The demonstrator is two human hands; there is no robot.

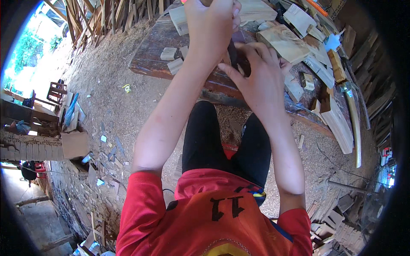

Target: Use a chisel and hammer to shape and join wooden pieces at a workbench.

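My left hand [211, 25] is raised at the top edge, fingers curled round something brown with a pink part near it, mostly cut off and too hidden to name. Below and right of it, my right hand [258, 74] is closed over a dark piece [232, 54] on the worn wooden bench [149, 59], thumb to the left and fingers curled down; what exactly it grips is partly hidden. Small pale blocks [168, 53] lie left of my hands. A broad pale board [284, 40] lies just right of them.
Several offcuts and long strips [335, 121] crowd the bench's right side, with a wooden handle [354, 128] along it. Upright planks [94, 15] stand behind at left. Scraps litter the dirt floor [106, 111]. A cardboard piece [74, 145] and a red chair [57, 91] are at left.
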